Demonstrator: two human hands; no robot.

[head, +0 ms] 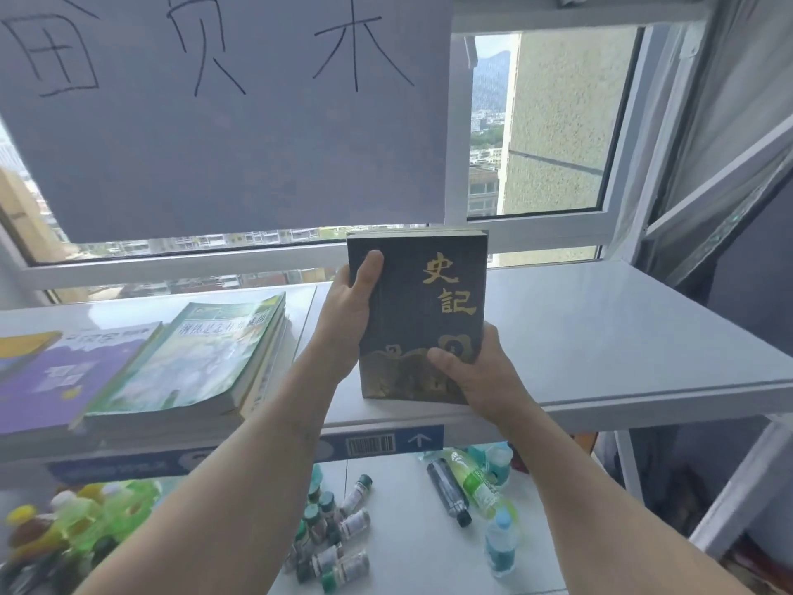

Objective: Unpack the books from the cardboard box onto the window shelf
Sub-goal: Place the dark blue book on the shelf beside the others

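A thick dark book (418, 311) with gold characters on its cover stands nearly upright over the white window shelf (622, 337), its lower edge near the shelf's front edge. My left hand (347, 311) grips its left side, thumb on the cover. My right hand (476, 371) holds its lower right corner. To the left on the shelf lies a green-covered book (193, 358) on top of a stack, and beside it a purple book (55, 375). The cardboard box is not in view.
Under the shelf a lower white surface holds several small vials (334, 534), plastic bottles (476, 483) and colourful toys (64, 521). A large grey sheet (223, 122) with handwritten characters hangs on the window. An open window frame (708, 186) juts in at right.
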